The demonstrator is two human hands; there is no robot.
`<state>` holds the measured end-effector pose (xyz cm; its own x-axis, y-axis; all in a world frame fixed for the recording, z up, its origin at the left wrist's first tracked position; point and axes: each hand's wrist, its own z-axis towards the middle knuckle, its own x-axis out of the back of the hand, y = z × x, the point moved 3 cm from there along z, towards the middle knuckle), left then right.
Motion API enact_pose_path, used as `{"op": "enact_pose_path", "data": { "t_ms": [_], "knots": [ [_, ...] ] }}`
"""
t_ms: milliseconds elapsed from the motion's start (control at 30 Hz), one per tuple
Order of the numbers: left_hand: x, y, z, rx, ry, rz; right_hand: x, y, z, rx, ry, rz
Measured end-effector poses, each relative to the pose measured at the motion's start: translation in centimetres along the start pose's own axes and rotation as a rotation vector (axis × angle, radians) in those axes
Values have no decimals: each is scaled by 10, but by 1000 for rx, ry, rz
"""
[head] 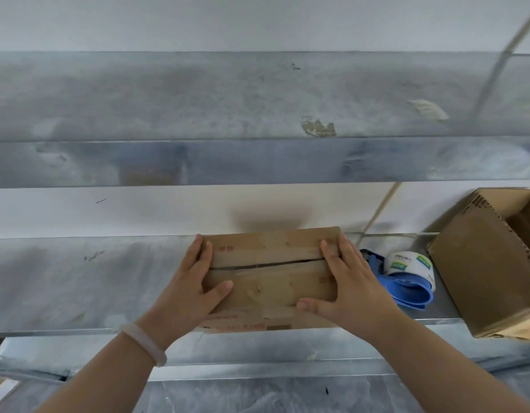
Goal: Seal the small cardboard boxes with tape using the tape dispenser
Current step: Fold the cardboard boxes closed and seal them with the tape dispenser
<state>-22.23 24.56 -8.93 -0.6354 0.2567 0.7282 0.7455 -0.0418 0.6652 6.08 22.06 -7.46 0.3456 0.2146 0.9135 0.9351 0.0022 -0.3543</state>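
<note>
Small cardboard box (269, 275) sits on the metal shelf (79, 278), flaps folded down; its centre seam (257, 266) shows as a dark slit, slightly gapped; scraps of old tape on top. Left hand (195, 281) is spread wide over the box's left end, thumb on the near flap; right hand (350, 281) is spread flat at the box's right end; neither grips anything. Tape dispenser (406, 281) lies just right of the box; larger open carton (490, 263) further right.

Likely step: squaring the flaps before taping. Advice: press both flaps until the slit closes; keep the left hand pinning them; free the right hand for the dispenser; start tape on the box's end face, run along the seam; flaps may spring.
</note>
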Motion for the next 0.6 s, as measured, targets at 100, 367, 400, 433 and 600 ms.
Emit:
{"op": "enact_pose_path", "data": {
  "t_ms": [100, 367, 400, 433, 600],
  "knots": [
    [15, -5, -6, -62, 108, 38, 3, 10, 5, 108, -20, 9],
    [21, -6, -6, -102, -19, -1, 16, 10, 12, 275, 232, -152],
    [16, -5, -11, -80, 8, 12, 15, 10, 8, 280, 306, -112],
    [10, -3, -17, -69, 38, 48, 12, 9, 1, 298, 380, -78],
    [-20, 20, -45, -77, 64, 122, -17, -2, -28, 343, 413, 22]
  ]
}}
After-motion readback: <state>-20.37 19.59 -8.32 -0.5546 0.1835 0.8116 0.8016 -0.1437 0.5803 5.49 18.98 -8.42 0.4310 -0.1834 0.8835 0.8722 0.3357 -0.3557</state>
